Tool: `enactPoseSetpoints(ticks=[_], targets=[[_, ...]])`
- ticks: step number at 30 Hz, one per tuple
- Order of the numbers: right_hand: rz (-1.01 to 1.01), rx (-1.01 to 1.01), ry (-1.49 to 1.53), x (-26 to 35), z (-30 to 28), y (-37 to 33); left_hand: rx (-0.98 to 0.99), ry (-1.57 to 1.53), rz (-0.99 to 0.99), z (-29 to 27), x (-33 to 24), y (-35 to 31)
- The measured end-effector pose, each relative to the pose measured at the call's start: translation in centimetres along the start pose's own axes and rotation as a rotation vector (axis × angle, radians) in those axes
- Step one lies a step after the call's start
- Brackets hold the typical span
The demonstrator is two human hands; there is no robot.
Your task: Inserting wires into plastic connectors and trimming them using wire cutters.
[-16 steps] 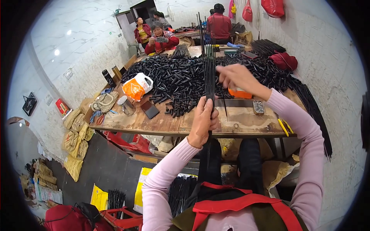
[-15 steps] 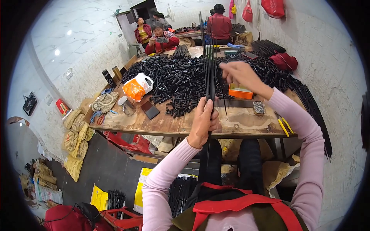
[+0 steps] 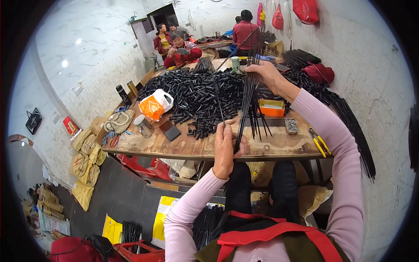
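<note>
The thin black rods (image 3: 247,100) could spread out and slide away if the left hand (image 3: 224,149) squeezes too softly, because they are long and lean to one side. Some could also get stuck together, since a few loose rods (image 3: 254,125) hang down apart from the bunch and their tips point at the table (image 3: 183,146). If those swing to the side, they could bump the orange box (image 3: 260,108) or poke into the big heap of short black pieces (image 3: 196,94) behind. A lone rod (image 3: 220,102) stands up by the left fingertips, and it could tip over if the finger and thumb do not pinch it well. The left hand is curled around the low part of the bunch, so the rods rise out of it and lean up toward the right. The right hand (image 3: 271,78) is higher up, with its fingers bent in and seeming to grip the rods near their upper part; I cannot tell how many it has. So the bunch runs between the two hands, above the table's front edge and in front of the heap.
</note>
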State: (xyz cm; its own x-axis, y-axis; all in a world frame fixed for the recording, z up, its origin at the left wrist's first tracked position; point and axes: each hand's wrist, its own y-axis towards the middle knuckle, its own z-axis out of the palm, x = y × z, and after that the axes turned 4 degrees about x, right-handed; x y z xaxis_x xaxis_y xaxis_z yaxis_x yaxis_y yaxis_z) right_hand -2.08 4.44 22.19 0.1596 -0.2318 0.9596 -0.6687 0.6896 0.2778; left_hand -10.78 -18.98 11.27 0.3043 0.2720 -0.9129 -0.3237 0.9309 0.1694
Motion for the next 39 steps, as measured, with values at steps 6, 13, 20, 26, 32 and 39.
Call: enactPoseSetpoints(ticks=[6, 13, 20, 26, 32, 39], targets=[[-0.008, 0.215, 0.706, 2.1, -2.9, 0.7, 0.05, -0.006, -0.11, 1.1, 1.1, -1.3], [-0.101, -0.189, 0.758, 0.8, -9.3, 3.7, 0.055, 0.022, -0.056, 2.2, 1.9, -1.7], [0.151, -0.041, 0.459, -0.4, -3.5, -0.3, 0.084, 0.083, -0.028, 1.4, 2.8, -1.3], [0.086, 0.168, 0.499, -0.4, -0.9, -1.6, 0.323, -0.207, -0.394, 1.3, 2.0, -3.2], [0.113, 0.485, 0.405, 2.4, 1.4, -6.3, 0.474, -0.324, -0.346, 1.5, -1.4, -0.4], [0.094, 0.414, 0.32, 2.5, 1.2, -9.1, 0.362, -0.121, -0.325, 3.7, -1.1, -1.4]])
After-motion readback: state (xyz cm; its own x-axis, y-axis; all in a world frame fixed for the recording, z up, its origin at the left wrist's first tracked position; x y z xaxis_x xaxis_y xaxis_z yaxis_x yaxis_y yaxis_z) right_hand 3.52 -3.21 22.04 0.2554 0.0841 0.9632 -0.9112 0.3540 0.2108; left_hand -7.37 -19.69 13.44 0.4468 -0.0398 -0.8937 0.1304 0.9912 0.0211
